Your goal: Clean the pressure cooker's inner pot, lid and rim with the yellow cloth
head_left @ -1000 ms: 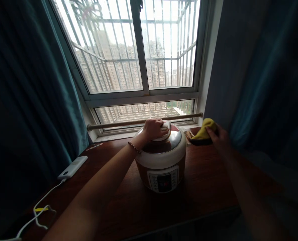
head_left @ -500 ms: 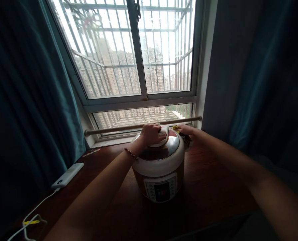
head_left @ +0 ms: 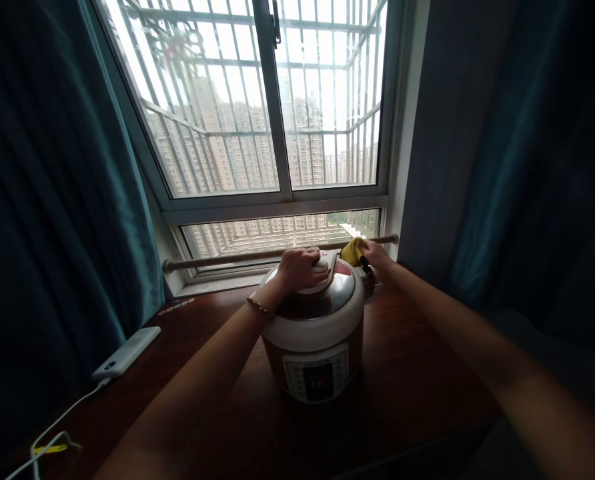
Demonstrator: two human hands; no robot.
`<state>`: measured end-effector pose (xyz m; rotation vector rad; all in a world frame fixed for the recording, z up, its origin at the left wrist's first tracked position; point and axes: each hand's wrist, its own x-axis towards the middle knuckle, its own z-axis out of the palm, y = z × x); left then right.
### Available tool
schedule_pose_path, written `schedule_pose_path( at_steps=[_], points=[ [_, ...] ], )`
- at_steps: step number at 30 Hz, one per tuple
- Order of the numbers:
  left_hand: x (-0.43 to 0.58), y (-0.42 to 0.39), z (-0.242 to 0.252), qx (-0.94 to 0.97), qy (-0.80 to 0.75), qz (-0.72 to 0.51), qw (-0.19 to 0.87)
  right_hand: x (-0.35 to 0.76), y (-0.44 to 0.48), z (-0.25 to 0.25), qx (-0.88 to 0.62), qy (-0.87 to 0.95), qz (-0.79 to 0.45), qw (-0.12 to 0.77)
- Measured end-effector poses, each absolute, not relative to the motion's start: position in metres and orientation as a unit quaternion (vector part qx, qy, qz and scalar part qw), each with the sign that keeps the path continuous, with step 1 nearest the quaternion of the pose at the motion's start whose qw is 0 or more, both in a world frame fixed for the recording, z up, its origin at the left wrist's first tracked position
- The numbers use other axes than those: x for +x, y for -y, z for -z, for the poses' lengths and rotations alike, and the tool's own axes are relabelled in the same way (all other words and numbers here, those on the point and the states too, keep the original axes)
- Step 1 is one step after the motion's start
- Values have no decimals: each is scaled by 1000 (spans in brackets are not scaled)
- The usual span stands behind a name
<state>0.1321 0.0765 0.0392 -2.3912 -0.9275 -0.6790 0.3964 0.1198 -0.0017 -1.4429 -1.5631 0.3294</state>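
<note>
Yellow cloth (head_left: 351,252) pinched in my right hand (head_left: 376,256) sits by the far right edge of the cooker (head_left: 313,333), whose lid handle (head_left: 330,264) my left hand (head_left: 298,269) grips.

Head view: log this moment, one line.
round white-brown cooker: upright on brown wooden table | left hand: on white lid handle | right hand: holding yellow cloth by cooker's far right
</note>
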Motion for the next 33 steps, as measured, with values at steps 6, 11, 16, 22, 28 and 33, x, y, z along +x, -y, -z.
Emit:
schedule_pose_path(
  at_steps=[6, 11, 16, 22, 28, 33],
  points=[
    [133, -90, -44, -887, 321, 228, 240, 464, -70, 25, -662, 410, -12, 627],
    [140, -106, -47, -897, 308, 214, 236, 472, -3, 105, -667, 455, -79, 585],
    [139, -106, -39, -888, 319, 231, 238, 467, 33, 164, -675, 472, -132, 551],
    [137, -97, -36, -878, 333, 241, 246, 461, 45, 202, -668, 489, -138, 544],
    [138, -92, -37, -876, 335, 237, 254, 454, 46, 239, -657, 510, -159, 532],
    [138, -91, -37, -876, 333, 239, 256, 458, 45, 259, -669, 510, -145, 521]
  ],
)
